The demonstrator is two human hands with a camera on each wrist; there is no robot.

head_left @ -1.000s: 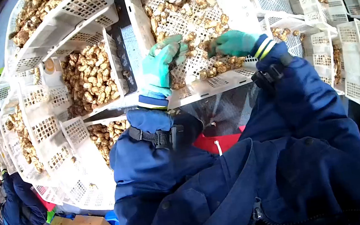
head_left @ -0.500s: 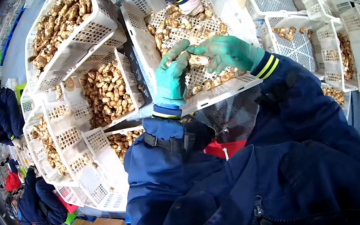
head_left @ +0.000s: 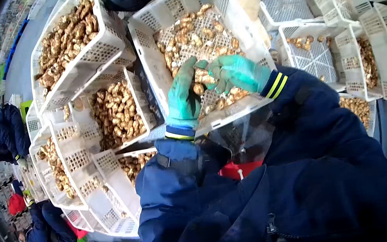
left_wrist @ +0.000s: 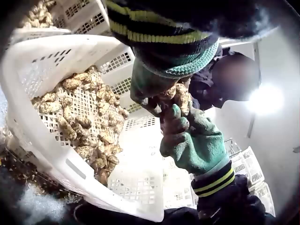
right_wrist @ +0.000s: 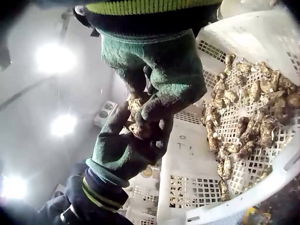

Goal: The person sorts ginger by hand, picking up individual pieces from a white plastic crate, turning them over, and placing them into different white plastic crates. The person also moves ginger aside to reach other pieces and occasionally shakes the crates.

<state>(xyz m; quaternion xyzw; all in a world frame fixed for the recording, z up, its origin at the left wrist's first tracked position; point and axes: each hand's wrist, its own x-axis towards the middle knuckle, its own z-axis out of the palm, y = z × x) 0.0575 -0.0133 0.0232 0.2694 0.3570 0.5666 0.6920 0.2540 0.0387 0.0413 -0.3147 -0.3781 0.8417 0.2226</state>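
Left hand (head_left: 184, 94): green-gloved, its fingers curled and clamped on a lumpy brown-and-cream mushroom piece (head_left: 201, 76). Right hand (head_left: 240, 70): green-gloved, its thumb and fingers pinching the same piece from the opposite side. The piece sits between the fingertips of both hands; whether it is one forked piece or two held together cannot be told. The hands are close together, directly above the near part of a white perforated crate (head_left: 144, 42). Loose mushroom pieces (head_left: 180, 37) lie on the crate floor beneath and beyond the fingers. To the left of the left fingers, a separate crate contains densely piled pieces (head_left: 118, 110). Well to the right of the right fingers, a mesh-floored crate (head_left: 318, 58) contains several pieces.
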